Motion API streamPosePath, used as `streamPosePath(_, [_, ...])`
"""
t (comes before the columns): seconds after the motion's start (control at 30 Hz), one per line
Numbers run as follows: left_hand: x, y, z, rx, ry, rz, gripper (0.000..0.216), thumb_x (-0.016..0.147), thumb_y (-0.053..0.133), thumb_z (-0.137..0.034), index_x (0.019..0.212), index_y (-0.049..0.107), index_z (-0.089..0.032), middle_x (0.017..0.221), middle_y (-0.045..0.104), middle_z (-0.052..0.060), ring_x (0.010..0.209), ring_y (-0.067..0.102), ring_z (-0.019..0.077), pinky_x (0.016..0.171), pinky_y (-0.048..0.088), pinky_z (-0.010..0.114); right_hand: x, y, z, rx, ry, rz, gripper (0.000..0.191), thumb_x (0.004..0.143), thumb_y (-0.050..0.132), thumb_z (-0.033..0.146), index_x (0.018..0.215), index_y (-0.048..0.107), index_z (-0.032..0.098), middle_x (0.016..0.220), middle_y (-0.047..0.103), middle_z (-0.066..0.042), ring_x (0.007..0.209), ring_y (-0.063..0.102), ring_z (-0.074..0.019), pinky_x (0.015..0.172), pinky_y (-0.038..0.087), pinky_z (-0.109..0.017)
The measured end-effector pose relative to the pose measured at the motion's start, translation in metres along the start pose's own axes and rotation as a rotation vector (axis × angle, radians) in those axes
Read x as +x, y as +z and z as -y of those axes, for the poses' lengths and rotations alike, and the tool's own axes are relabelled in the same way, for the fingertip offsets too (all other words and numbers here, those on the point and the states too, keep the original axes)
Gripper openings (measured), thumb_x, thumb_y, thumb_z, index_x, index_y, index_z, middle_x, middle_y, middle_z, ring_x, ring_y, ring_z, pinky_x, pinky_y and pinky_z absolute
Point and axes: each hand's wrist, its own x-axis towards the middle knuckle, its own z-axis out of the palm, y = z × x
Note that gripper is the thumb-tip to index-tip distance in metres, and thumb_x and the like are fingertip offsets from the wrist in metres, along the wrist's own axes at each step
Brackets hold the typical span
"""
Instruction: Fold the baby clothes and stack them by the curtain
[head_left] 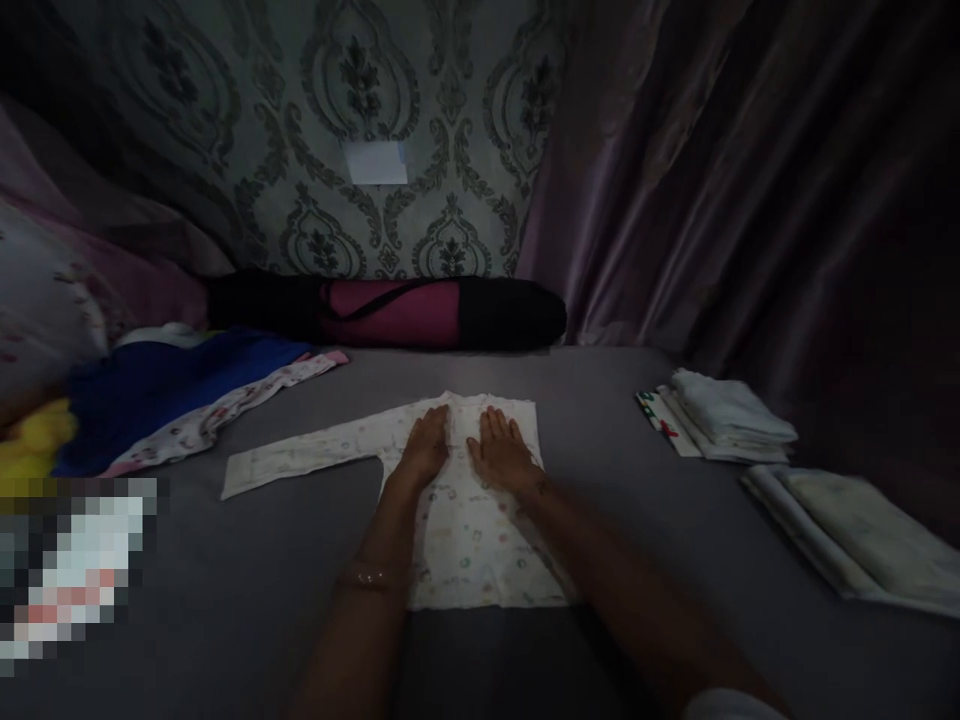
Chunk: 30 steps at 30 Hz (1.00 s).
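Observation:
A small white baby shirt [465,530] with a faint coloured print lies flat on the grey bed sheet [247,590]. One long sleeve [300,460] stretches out to the left. My left hand [426,445] lies flat and open on the upper middle of the shirt. My right hand [501,450] lies flat and open right beside it, fingers pointing away from me. Both palms press on the cloth near the neckline. A thin bracelet [365,576] circles my left forearm.
Folded white cloths [724,415] and a larger folded stack [862,535] lie at the right. A blue cloth [150,395], a printed garment [225,410] and something yellow [34,440] pile at the left. A black and pink rolled bag [390,312] rests against the patterned wall. Purple curtains [750,200] hang at the right.

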Motion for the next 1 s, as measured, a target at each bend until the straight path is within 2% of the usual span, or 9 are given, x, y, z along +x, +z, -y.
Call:
streamPosePath(0.23, [0.003, 0.012, 0.011, 0.026, 0.022, -0.051, 0.057, 0.086, 0.026, -0.011, 0.143, 0.034, -0.007, 0.149, 0.035, 0.014, 0.141, 0.025, 0.0225, 0.116, 0.016, 0.045, -0.003, -0.004, -0.029, -0.078, 0.151, -0.011, 0.069, 0.096, 0.021, 0.043, 0.146, 0.021, -0.005, 0.154, 0.016, -0.02, 0.143, 0.012, -0.0295, 0.114, 0.009, -0.045])
streamPosePath(0.33, [0.003, 0.013, 0.012, 0.071, 0.004, -0.029, 0.058, 0.087, 0.026, -0.011, 0.144, 0.033, -0.009, 0.15, 0.033, 0.013, 0.141, 0.023, 0.0218, 0.116, 0.015, 0.042, -0.005, -0.005, -0.042, -0.101, 0.15, -0.047, 0.066, 0.095, 0.023, 0.038, 0.146, 0.023, -0.004, 0.154, 0.017, -0.019, 0.143, 0.013, -0.029, 0.114, 0.012, -0.045])
streamPosePath(0.43, [0.004, 0.01, 0.011, 0.142, -0.039, -0.003, 0.056, 0.089, 0.028, -0.015, 0.144, 0.033, -0.009, 0.152, 0.029, 0.014, 0.142, 0.019, 0.0259, 0.115, 0.016, 0.043, -0.008, -0.005, -0.05, -0.115, 0.117, -0.098, 0.064, 0.093, 0.028, 0.032, 0.145, 0.025, -0.004, 0.154, 0.018, -0.02, 0.142, 0.014, -0.0293, 0.113, 0.015, -0.042])
streamPosePath(0.67, [0.006, 0.004, 0.007, 0.252, -0.085, 0.078, 0.053, 0.093, 0.024, -0.019, 0.144, 0.031, -0.008, 0.154, 0.024, 0.014, 0.143, 0.016, 0.0277, 0.114, 0.019, 0.044, -0.013, -0.002, -0.054, -0.143, 0.064, -0.173, 0.059, 0.092, 0.03, 0.031, 0.144, 0.031, 0.002, 0.152, 0.024, -0.021, 0.14, 0.022, -0.0306, 0.11, 0.023, -0.043])
streamPosePath(0.87, [0.005, 0.0, -0.001, 0.135, -0.102, 0.086, 0.053, 0.092, 0.027, -0.018, 0.144, 0.031, -0.008, 0.154, 0.023, 0.015, 0.144, 0.013, 0.0274, 0.114, 0.015, 0.045, -0.011, -0.001, -0.056, -0.204, 0.032, -0.19, 0.058, 0.093, 0.029, 0.03, 0.143, 0.033, 0.001, 0.15, 0.026, -0.024, 0.139, 0.024, -0.0326, 0.109, 0.024, -0.045])
streamPosePath(1.0, [0.008, -0.015, -0.001, 0.095, -0.087, 0.064, 0.05, 0.089, 0.038, -0.02, 0.138, 0.041, -0.009, 0.149, 0.035, 0.014, 0.14, 0.027, 0.0241, 0.113, 0.025, 0.038, -0.007, -0.004, -0.053, -0.235, 0.055, -0.128, 0.059, 0.092, 0.029, 0.03, 0.144, 0.032, 0.001, 0.151, 0.025, -0.023, 0.139, 0.024, -0.0329, 0.109, 0.023, -0.045])
